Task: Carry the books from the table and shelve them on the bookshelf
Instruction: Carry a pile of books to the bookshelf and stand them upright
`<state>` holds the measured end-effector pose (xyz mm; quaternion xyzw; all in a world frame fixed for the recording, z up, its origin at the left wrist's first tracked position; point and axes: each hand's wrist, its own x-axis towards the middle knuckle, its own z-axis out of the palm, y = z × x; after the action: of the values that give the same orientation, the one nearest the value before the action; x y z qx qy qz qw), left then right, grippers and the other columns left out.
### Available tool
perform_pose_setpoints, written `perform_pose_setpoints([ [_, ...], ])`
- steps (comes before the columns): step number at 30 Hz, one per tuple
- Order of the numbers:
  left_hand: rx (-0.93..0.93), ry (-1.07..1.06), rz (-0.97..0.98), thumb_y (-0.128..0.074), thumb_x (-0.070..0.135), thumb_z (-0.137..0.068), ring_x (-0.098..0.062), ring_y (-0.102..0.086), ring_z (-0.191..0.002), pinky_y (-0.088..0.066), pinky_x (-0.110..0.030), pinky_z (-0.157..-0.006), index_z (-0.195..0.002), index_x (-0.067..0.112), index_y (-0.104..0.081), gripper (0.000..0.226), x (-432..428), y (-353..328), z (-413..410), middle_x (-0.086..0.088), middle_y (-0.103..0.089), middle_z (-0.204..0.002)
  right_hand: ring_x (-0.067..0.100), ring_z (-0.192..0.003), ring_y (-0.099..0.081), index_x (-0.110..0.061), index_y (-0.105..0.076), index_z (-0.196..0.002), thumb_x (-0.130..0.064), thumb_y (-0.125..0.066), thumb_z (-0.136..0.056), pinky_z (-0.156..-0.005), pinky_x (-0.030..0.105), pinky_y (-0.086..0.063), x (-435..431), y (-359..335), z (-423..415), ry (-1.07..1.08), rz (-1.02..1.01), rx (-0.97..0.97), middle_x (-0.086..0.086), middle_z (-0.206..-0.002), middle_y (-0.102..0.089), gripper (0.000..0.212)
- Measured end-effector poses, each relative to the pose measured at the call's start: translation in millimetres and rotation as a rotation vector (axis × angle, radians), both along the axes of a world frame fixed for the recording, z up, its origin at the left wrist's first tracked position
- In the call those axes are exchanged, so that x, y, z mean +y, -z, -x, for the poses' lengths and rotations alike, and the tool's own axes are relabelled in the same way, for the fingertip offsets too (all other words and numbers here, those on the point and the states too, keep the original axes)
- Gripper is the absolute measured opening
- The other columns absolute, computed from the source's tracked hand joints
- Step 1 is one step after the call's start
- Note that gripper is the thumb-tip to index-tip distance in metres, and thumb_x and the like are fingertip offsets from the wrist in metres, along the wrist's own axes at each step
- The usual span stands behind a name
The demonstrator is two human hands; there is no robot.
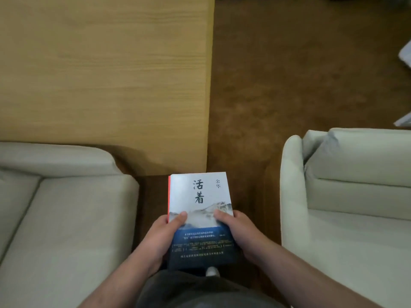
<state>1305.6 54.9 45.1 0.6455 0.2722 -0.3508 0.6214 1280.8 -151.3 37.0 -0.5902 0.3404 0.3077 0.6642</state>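
A book [200,196] with a pale cover, black characters and a dark blue band lies flat in front of my waist, a red edge showing under its left side. My left hand [163,235] grips its left side with the thumb on the cover. My right hand [239,230] grips its right side, thumb also on top. The wooden table [100,70] fills the upper left, its near right corner just beyond the book. No bookshelf is in view.
A pale sofa seat [62,214] stands at the lower left and a pale armchair [347,196] at the right, with a narrow gap of brown carpet [300,74] between them. White objects [405,56] show at the right edge.
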Motion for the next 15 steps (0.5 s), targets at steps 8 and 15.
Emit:
perform_pose_setpoints([
  [8,-0.033,0.205,0.022,-0.064,0.034,-0.095,-0.033,-0.076,-0.09,-0.061,-0.045,-0.077,-0.121,0.009,-0.057,0.036,-64.0,12.7,-159.8,-0.016,-0.076,-0.104,0.023,-0.097,-0.076,-0.018,-0.062,-0.126,-0.04,-0.066,-0.097,-0.078,0.035,-0.061,-51.8,5.0,-121.5,0.184,0.046,-0.021,0.005,-0.111,-0.077,0.037],
  [15,-0.113,0.42,0.093,-0.063,0.036,-0.096,-0.022,-0.078,-0.077,-0.058,-0.03,-0.06,-0.115,0.021,-0.061,0.024,-135.0,2.9,-274.7,-0.007,-0.079,-0.092,0.019,-0.093,-0.075,-0.021,-0.062,-0.124,-0.045,-0.064,-0.097,-0.065,0.026,-0.055,-104.9,-10.1,-204.6,0.352,0.124,-0.036,0.003,-0.108,-0.077,0.036],
])
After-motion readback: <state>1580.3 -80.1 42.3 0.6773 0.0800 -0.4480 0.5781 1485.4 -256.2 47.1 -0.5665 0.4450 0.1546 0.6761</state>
